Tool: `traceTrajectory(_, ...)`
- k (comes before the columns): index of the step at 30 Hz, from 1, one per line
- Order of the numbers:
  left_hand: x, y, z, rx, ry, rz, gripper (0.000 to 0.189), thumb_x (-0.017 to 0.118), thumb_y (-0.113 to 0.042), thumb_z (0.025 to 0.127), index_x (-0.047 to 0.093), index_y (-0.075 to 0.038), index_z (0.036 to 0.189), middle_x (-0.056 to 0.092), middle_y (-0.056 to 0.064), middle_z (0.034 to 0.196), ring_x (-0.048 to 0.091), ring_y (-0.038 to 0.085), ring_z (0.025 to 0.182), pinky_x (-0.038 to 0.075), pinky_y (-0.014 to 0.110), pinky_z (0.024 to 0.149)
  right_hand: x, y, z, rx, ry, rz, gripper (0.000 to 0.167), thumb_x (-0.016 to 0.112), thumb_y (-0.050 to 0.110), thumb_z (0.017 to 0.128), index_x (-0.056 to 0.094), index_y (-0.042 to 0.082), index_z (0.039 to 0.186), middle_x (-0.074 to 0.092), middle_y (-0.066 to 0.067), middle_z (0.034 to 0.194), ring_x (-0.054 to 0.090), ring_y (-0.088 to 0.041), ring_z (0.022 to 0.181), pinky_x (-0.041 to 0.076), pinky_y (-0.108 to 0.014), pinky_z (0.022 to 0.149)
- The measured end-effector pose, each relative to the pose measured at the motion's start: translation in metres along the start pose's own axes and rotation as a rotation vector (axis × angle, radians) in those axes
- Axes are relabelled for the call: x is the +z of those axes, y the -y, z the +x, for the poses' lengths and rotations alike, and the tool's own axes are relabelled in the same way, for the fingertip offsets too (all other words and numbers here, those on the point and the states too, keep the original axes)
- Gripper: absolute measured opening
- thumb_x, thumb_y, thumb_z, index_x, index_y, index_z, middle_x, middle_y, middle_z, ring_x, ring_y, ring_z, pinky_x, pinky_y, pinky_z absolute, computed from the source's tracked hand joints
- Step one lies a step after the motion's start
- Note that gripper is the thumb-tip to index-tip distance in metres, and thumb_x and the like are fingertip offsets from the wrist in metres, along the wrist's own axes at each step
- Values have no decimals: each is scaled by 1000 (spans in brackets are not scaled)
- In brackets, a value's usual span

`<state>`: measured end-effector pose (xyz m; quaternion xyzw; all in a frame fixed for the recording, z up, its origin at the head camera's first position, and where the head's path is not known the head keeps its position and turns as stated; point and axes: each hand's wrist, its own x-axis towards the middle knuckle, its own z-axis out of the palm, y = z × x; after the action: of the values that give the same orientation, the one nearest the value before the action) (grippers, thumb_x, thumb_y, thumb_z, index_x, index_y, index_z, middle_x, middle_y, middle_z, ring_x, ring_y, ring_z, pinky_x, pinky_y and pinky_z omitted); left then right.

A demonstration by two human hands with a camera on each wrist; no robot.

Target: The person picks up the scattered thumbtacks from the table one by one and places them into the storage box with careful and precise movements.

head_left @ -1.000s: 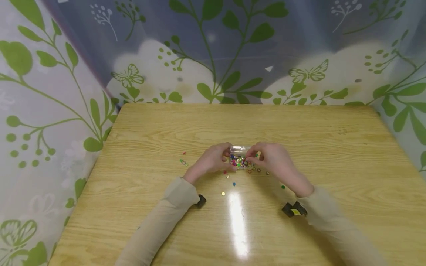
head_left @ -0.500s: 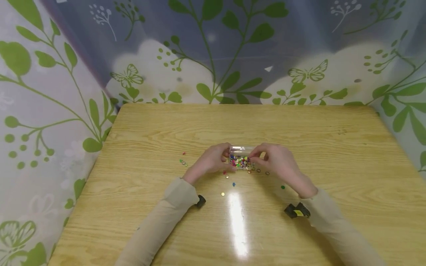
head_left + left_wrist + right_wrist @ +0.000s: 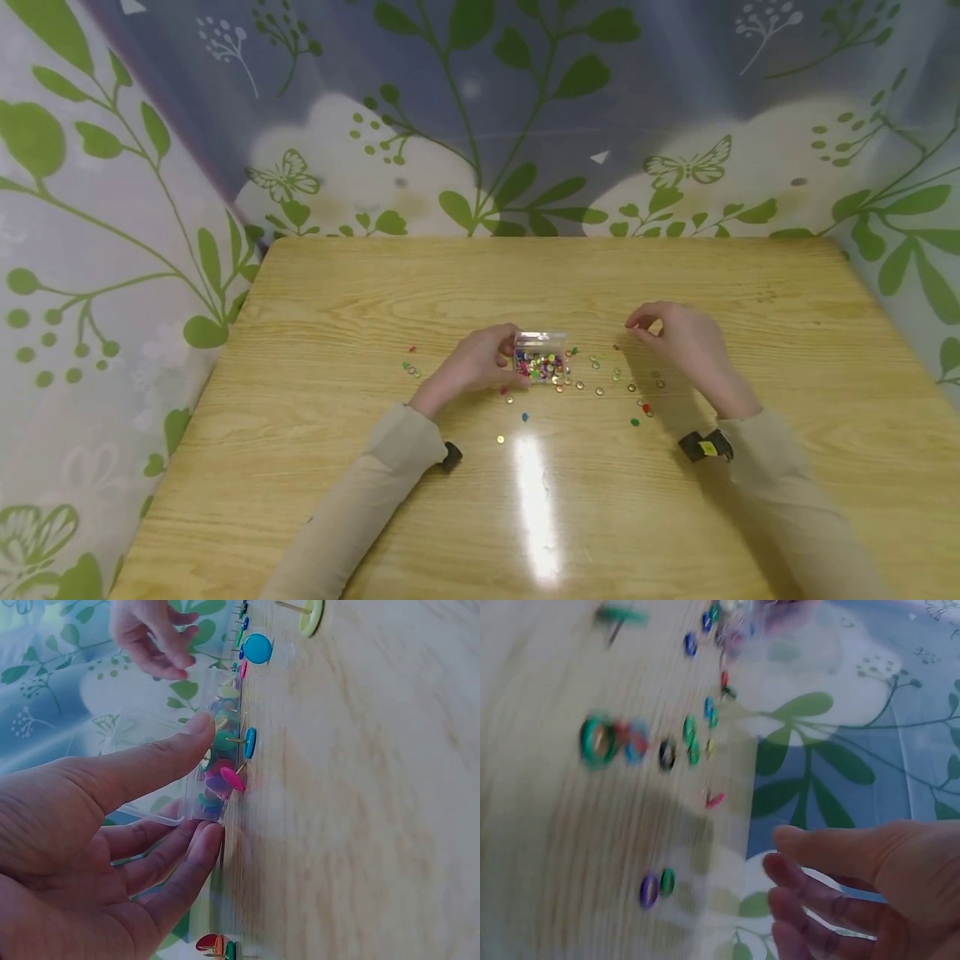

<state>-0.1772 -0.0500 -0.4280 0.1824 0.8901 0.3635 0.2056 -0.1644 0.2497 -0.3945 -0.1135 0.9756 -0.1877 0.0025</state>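
Note:
A small clear plastic box (image 3: 542, 339) full of colourful thumbtacks (image 3: 540, 364) sits on the table with its lid raised. My left hand (image 3: 480, 358) holds the box by its left end, thumb in front and fingers behind. In the left wrist view a pink thumbtack (image 3: 233, 778) and a blue thumbtack (image 3: 250, 742) lie close to the box's front. To the right of the box, my right hand (image 3: 686, 346) hovers over scattered thumbtacks. Its fingers are loosely bent, thumb near the index finger, and I see nothing between them in the right wrist view (image 3: 840, 889).
Loose thumbtacks lie around the box on the wooden table (image 3: 375, 283); several are to its right, such as a red thumbtack (image 3: 646, 408) and a green thumbtack (image 3: 635, 422). A gold thumbtack (image 3: 501, 439) lies in front. A patterned curtain (image 3: 420, 175) hangs behind the table.
My right hand has moved from the box's right side away to the right, uncovering the thumbtacks scattered there. The left hand keeps holding the box in place.

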Motion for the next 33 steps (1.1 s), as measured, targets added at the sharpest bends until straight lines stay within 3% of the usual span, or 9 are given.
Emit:
traceTrajectory(4, 0, 0, 0, 4, -3, 11, 67, 88, -28, 79, 56, -9, 136, 64, 10, 124, 65, 24, 109, 57, 36, 95, 1, -8, 3, 18, 80, -20, 14, 73, 18, 94, 76, 9, 104, 75, -11, 99, 53, -16, 59, 36, -28, 46)
traceTrajectory(8, 0, 1, 1, 4, -3, 13, 68, 88, -28, 79, 56, -9, 137, 64, 10, 125, 65, 24, 110, 57, 36, 95, 9, -10, 8, 11, 141, -30, 14, 74, 25, 93, 77, 15, 102, 76, -5, 100, 59, -16, 68, 43, -29, 52)
traceTrajectory(14, 1, 2, 1, 2, 2, -4, 70, 88, -27, 79, 55, -8, 138, 64, 10, 127, 65, 24, 110, 57, 34, 95, 16, -6, 9, -1, 146, -38, 12, 76, 24, 92, 78, 14, 99, 76, -3, 95, 60, -16, 68, 43, -28, 52)
traceTrajectory(20, 1, 2, 1, 6, 0, 3, 68, 88, -26, 79, 56, -9, 137, 64, 10, 126, 65, 24, 110, 57, 33, 95, 19, -5, 10, -9, 137, -53, 13, 75, 22, 93, 77, 10, 99, 76, -7, 94, 47, -13, 54, 34, -26, 44)
traceTrajectory(25, 0, 1, 1, 2, 0, -3, 72, 88, -26, 79, 54, -8, 139, 64, 10, 126, 65, 24, 110, 57, 33, 95, 19, -4, 9, -12, 105, -58, 14, 74, 24, 94, 78, 11, 98, 76, -7, 91, 41, -12, 51, 28, -25, 44)
traceTrajectory(29, 0, 1, 0, 1, 1, -8, 70, 88, -25, 78, 55, -8, 138, 64, 10, 126, 65, 24, 110, 57, 33, 95, 18, 5, 8, -37, 80, -18, 15, 74, 27, 94, 79, 13, 97, 77, -2, 88, 57, -11, 56, 38, -26, 45)
traceTrajectory(33, 0, 1, 1, 5, 1, -8, 70, 88, -26, 78, 55, -8, 137, 64, 10, 127, 65, 24, 110, 57, 33, 95, 19, 23, 6, -80, 87, 13, 13, 74, 26, 94, 79, 14, 97, 77, -1, 89, 67, -13, 67, 52, -31, 56)
